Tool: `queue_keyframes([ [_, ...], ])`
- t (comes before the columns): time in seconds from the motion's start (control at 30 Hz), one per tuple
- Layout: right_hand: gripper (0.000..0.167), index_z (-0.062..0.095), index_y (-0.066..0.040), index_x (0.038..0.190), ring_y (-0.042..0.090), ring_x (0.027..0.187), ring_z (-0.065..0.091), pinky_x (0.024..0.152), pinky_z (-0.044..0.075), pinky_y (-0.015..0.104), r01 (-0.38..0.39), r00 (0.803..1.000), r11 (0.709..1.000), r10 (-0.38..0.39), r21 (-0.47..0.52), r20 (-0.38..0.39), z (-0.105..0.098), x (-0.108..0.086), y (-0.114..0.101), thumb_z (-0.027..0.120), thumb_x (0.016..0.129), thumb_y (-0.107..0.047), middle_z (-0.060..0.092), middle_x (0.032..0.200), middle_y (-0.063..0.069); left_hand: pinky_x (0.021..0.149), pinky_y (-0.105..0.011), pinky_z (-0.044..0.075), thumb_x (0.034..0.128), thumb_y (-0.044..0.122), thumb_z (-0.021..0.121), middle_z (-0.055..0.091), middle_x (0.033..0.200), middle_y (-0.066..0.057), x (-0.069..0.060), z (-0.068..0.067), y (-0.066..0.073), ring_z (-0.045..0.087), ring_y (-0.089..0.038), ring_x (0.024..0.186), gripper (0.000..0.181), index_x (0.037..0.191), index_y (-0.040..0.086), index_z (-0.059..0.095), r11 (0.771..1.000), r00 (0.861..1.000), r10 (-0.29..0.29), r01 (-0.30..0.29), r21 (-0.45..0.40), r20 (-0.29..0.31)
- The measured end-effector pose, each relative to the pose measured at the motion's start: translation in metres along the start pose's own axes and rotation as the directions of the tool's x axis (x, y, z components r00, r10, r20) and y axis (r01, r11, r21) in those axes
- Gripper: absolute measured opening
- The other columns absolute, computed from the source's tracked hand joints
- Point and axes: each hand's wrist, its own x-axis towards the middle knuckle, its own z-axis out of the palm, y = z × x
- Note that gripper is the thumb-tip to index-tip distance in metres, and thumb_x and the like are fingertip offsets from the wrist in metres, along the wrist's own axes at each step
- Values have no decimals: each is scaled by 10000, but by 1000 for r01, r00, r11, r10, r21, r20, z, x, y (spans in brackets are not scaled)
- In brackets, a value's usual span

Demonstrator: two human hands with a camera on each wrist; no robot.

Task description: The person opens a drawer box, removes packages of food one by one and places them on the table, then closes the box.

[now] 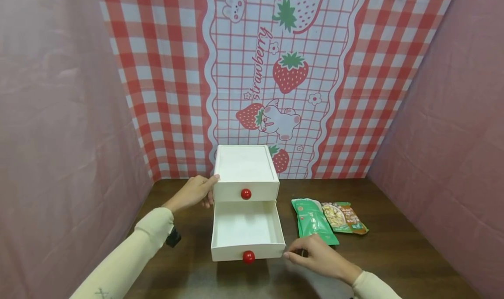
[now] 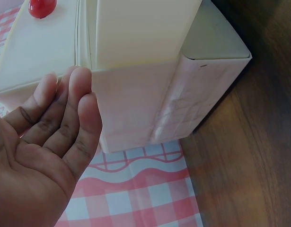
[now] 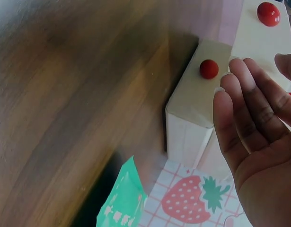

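Observation:
A white cabinet (image 1: 247,163) with red knobs stands against the back cloth. Its lower drawer (image 1: 248,224) is pulled out and looks empty; the one above is closed. The left hand (image 1: 194,191) rests on the cabinet's left side, thumb at the top edge; in the left wrist view the fingers of that hand (image 2: 50,137) touch the white side. Beside the front right corner of the pulled-out drawer is the right hand (image 1: 319,257), fingers loosely bent and holding nothing. In the right wrist view this hand (image 3: 259,123) is near the cabinet fronts (image 3: 197,90).
Right of the cabinet, a green packet (image 1: 313,220) lies on the brown wooden table (image 1: 393,255), with a brown and green food packet (image 1: 344,218) against it. Pink cloths hang at both sides, and a checked strawberry cloth (image 1: 244,71) covers the back.

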Motion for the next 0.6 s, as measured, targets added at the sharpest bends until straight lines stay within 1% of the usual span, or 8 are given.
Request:
queue_keyframes([
  [0.1, 219, 787, -162, 973, -36, 717, 598, 615, 514, 208, -13, 1000, 1000, 13, 9, 5, 4, 2, -2, 646, 1035, -317, 727, 856, -124, 536, -315, 530, 1053, 610, 423, 688, 646, -67, 0, 0, -1, 688, -340, 623, 750, 647, 36, 684, 1000, 1000, -3, 3, 2, 1],
  [0.2, 236, 782, -155, 934, -51, 661, 580, 578, 497, 197, -21, 1000, 1000, 21, 15, 6, 7, 4, -4, 647, 1034, -321, 714, 780, -119, 539, -313, 531, 1054, 609, 422, 690, 649, -66, 0, 0, -1, 685, -313, 611, 747, 649, 38, 683, 1000, 1000, -2, 2, 5, 3],
  [0.4, 286, 779, -152, 881, -57, 572, 574, 512, 482, 192, -62, 998, 997, 62, 46, 7, 10, 6, -9, 630, 1041, -337, 685, 672, -115, 535, -313, 527, 1054, 610, 423, 686, 650, -63, 0, 0, -1, 691, -379, 655, 748, 654, 35, 684, 1000, 1000, 2, -2, -2, 4],
  [0.6, 295, 782, -153, 865, -73, 523, 547, 474, 465, 191, -62, 998, 996, 61, 63, 20, 14, 6, -10, 622, 1047, -321, 673, 643, -101, 543, -312, 532, 1056, 605, 421, 682, 652, -64, 0, 0, -1, 689, -362, 647, 746, 656, 33, 686, 1000, 1000, 2, -2, 0, 5],
])
